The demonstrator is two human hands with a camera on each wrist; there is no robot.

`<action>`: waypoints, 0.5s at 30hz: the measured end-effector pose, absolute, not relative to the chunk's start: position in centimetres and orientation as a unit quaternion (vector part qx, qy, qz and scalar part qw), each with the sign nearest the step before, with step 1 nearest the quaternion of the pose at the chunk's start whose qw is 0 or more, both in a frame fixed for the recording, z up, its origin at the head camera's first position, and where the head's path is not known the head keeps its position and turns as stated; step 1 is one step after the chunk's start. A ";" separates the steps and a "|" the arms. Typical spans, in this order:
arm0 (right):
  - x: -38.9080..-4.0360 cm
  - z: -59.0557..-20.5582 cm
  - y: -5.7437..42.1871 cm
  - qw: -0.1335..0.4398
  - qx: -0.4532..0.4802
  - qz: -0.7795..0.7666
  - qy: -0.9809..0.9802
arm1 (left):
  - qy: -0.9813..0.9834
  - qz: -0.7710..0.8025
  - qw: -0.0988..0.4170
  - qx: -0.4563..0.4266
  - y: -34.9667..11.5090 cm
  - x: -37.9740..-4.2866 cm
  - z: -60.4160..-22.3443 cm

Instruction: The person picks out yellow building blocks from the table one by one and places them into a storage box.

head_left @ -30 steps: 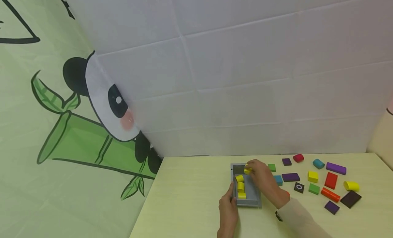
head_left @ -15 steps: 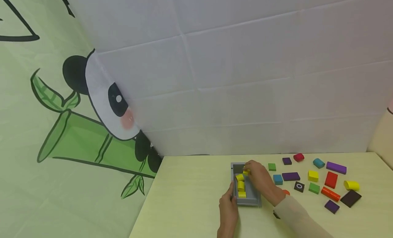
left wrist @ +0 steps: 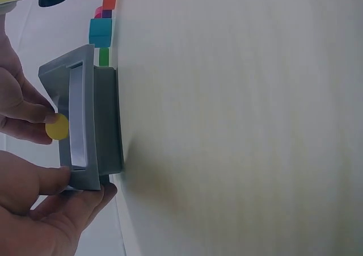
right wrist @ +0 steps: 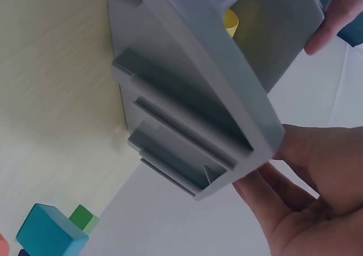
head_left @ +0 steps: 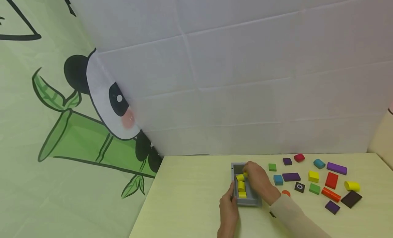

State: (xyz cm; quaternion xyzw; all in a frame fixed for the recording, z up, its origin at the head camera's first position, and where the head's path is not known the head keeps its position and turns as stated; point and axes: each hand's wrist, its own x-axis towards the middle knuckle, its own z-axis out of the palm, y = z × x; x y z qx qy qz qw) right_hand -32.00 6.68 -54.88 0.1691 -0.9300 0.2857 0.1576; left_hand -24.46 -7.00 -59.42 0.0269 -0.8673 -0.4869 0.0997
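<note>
My left hand [head_left: 228, 210] grips the left side of a grey tray [head_left: 255, 202]. In the left wrist view its thumb lies on the rim and the other fingers are against the outside. Over the tray's far part, my right hand [head_left: 259, 181] pinches a yellow cylinder block [left wrist: 58, 128] between thumb and fingers; from the head it is mostly covered by the fingertips. Several yellow blocks [head_left: 241, 186] line the tray's left side inside. In the right wrist view the tray's outer wall hides part of the right fingers.
To the right of the tray lie loose blocks: a blue one [head_left: 278, 180], a long purple one [head_left: 291, 177], a red one [head_left: 331, 180], a yellow cylinder [head_left: 352, 186], a black one [head_left: 351, 199] and several others. A white cloth wall [head_left: 233, 105] stands behind the table [head_left: 184, 197].
My right hand has moved slightly left and nearer with the yellow cylinder block, lowering it toward the row in the tray. The left hand stays on the tray.
</note>
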 end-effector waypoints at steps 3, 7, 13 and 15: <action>-32.0 -55.0 6.5 0.145 0.159 0.283 -0.935 | -0.867 -0.488 0.102 0.025 -7.0 -24.4 -59.4; -32.0 -55.4 6.2 0.137 0.152 0.271 -0.940 | -0.866 -0.489 0.103 0.023 -7.1 -24.3 -59.3; -32.3 -55.9 5.6 0.142 0.151 0.241 -0.948 | -0.864 -0.492 0.106 0.019 -7.1 -24.2 -59.2; -32.4 -55.9 5.5 0.147 0.151 0.233 -0.949 | -0.864 -0.492 0.107 0.018 -7.1 -24.2 -59.2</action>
